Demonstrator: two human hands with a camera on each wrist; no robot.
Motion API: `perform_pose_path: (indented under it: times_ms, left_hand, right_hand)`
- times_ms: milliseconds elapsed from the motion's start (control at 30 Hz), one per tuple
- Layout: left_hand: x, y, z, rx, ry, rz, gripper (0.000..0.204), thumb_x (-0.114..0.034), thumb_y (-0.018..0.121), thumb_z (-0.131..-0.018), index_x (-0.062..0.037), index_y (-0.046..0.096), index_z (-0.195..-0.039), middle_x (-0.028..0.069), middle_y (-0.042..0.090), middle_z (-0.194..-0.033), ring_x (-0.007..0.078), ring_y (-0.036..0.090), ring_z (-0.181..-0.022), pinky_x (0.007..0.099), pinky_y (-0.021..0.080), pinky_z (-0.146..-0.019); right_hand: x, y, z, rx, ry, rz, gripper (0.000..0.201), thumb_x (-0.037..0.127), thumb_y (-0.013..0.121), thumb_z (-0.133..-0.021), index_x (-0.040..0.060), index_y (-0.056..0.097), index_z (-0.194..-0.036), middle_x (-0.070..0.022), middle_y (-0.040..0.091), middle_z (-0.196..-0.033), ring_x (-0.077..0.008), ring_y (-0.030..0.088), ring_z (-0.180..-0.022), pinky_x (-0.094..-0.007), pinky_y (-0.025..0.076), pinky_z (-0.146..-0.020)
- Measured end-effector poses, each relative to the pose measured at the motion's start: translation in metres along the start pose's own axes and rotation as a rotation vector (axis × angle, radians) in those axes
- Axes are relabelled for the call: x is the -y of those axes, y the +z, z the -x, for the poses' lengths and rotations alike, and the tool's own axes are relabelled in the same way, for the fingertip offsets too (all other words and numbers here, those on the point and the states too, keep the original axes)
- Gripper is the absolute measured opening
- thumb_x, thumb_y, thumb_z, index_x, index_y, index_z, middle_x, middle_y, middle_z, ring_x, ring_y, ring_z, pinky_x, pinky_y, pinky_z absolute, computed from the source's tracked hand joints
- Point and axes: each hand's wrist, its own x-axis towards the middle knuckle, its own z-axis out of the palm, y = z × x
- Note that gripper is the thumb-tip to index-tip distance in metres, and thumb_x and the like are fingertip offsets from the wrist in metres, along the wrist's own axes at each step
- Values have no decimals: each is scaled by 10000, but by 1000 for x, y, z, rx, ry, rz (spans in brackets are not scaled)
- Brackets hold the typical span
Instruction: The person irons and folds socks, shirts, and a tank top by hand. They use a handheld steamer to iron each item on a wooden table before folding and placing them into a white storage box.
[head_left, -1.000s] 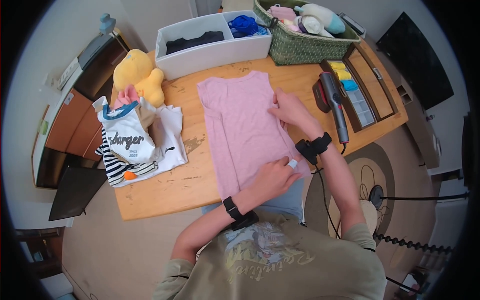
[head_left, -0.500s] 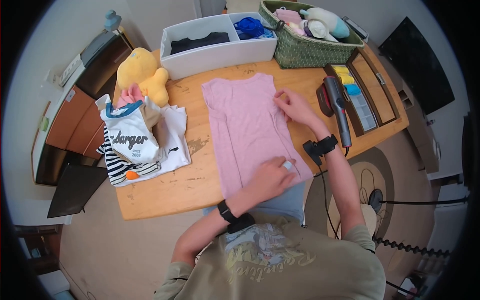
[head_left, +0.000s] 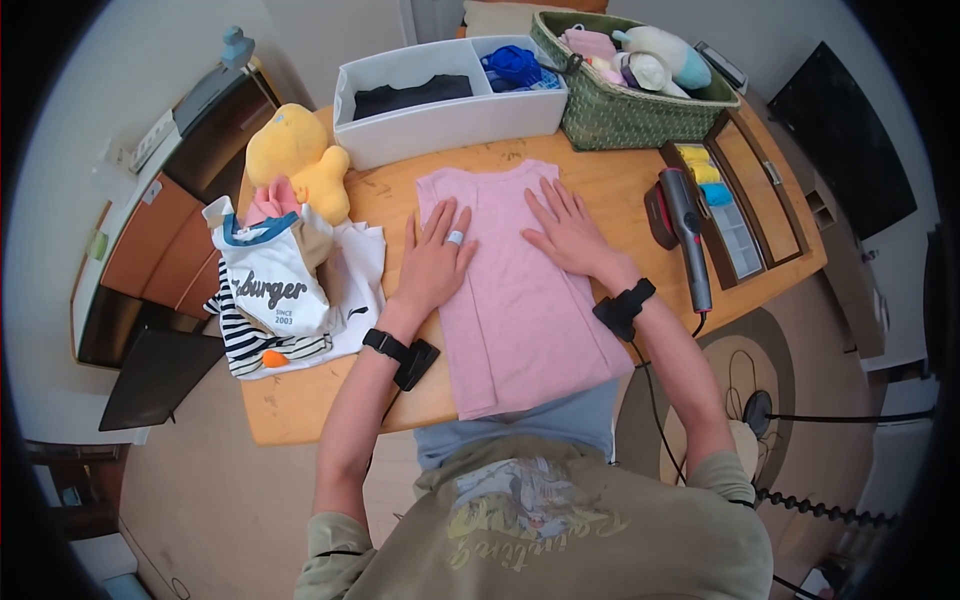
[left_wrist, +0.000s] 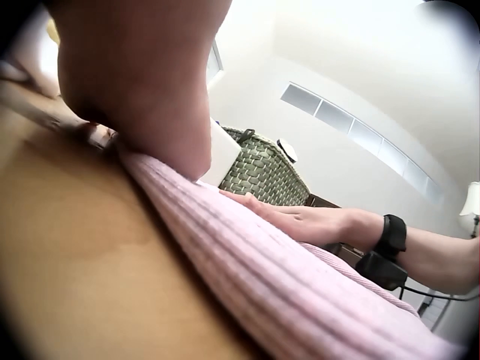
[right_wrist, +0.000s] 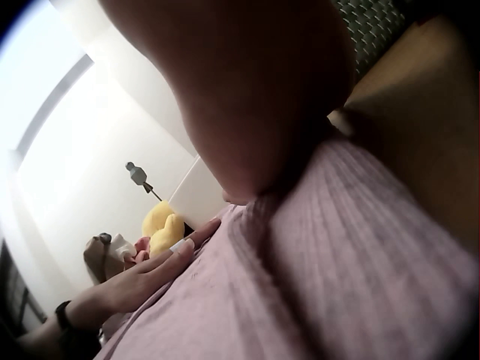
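Note:
A pink ribbed top [head_left: 525, 310] lies flat on the wooden table, its long sides folded inward. My left hand [head_left: 436, 258] rests on its upper left part with straight, slightly spread fingers; a pale ring or band circles one finger. On the upper right part lies my right hand [head_left: 574, 238], palm down and fingers spread. In the left wrist view the ribbed side fold of the top [left_wrist: 225, 247] runs along the tabletop, with the right hand [left_wrist: 292, 219] flat on the cloth beyond it. From the right wrist, the left hand [right_wrist: 154, 274] shows pressed on the fabric.
Left of the top lie several shirts [head_left: 275, 285] in a pile, with a yellow plush toy [head_left: 290, 155] behind. A white divided bin [head_left: 450, 130] and a green woven basket [head_left: 640, 120] stand at the back. To the right are a handheld steamer [head_left: 688, 235] and an open compartment box [head_left: 735, 235].
My left hand has moved from the lower edge of the top up to its upper left. The right hand, earlier at the right edge with bent fingers, now lies flat on the cloth.

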Motion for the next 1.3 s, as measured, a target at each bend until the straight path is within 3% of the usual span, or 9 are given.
perform_pose_path:
  times_ms: [100, 400, 500, 567, 667, 733, 867, 1067, 1300]
  left_hand:
    - [4, 5, -7, -53, 8, 5, 546, -410, 485, -1086, -142, 502, -1563, 121, 422, -1650, 251, 340, -1555, 620, 187, -1253]
    - [15, 6, -32, 33, -69, 60, 564, -426, 461, -1095, -185, 448, -1605, 88, 356, -1696, 247, 286, -1583, 620, 152, -1264]
    - [12, 0, -32, -42, -20, 46, 546, -388, 494, -1087, -157, 476, -1581, 107, 376, -1682, 264, 290, -1581, 610, 138, -1269]
    - [1, -11, -29, -185, 21, 53, 498, -304, 563, -1054, -118, 534, -1515, 133, 449, -1615, 295, 380, -1519, 581, 230, -1239]
    - [-30, -33, -12, -271, 49, 249, 414, -173, 645, -991, -61, 611, -1389, 165, 547, -1471, 330, 507, -1374, 537, 364, -1148]
    - [-54, -45, -8, -332, 109, 375, 348, -80, 698, -923, -21, 659, -1264, 179, 625, -1246, 338, 609, -1154, 470, 487, -981]
    - [-78, -34, -23, -206, 89, 537, 343, -123, 697, -938, -10, 660, -1259, 180, 665, -1098, 353, 651, -1042, 444, 525, -908]
    - [-84, 28, -94, -99, -40, 481, 329, -258, 725, -929, 5, 696, -1125, 197, 679, -1016, 371, 679, -942, 457, 551, -851]
    - [-88, 47, -120, 52, -14, 448, 327, -305, 724, -918, 20, 697, -944, 209, 701, -972, 353, 701, -874, 448, 558, -805]
  right_hand:
    - [-3, 4, -4, -27, -9, -14, 751, 577, 421, -1080, 121, 289, -1661, -248, 206, -1718, -421, 166, -1600, -567, 154, -1282]
    - [-18, 3, -34, -64, -3, 5, 728, 569, 434, -1079, 145, 310, -1657, -262, 238, -1702, -438, 194, -1587, -574, 170, -1274]
    - [-16, 0, -32, -126, -4, -32, 708, 532, 467, -1075, 130, 334, -1643, -259, 249, -1698, -445, 198, -1582, -576, 181, -1270]
    - [-16, -8, -26, -203, -11, -71, 692, 493, 507, -1070, 105, 362, -1625, -252, 248, -1700, -452, 202, -1576, -562, 193, -1271]
    - [-8, -29, 8, -409, 95, -248, 577, 401, 600, -1041, 38, 528, -1483, -268, 441, -1565, -466, 383, -1462, -525, 321, -1209]
    - [0, -49, 43, -325, 243, -352, 477, 355, 644, -1018, 8, 607, -1342, -258, 548, -1409, -458, 488, -1329, -511, 400, -1117]
    - [19, -61, 116, -192, 434, -319, 349, 315, 710, -972, -1, 672, -1114, -208, 644, -1111, -422, 597, -1090, -503, 482, -938]
    - [42, -52, 182, -196, 393, -225, 314, 271, 769, -913, 14, 641, -1039, -181, 595, -1039, -383, 576, -1012, -469, 477, -896]
    - [47, -49, 197, -258, 338, -297, 193, 162, 718, -940, 17, 607, -1005, -151, 606, -986, -369, 587, -965, -471, 477, -861]
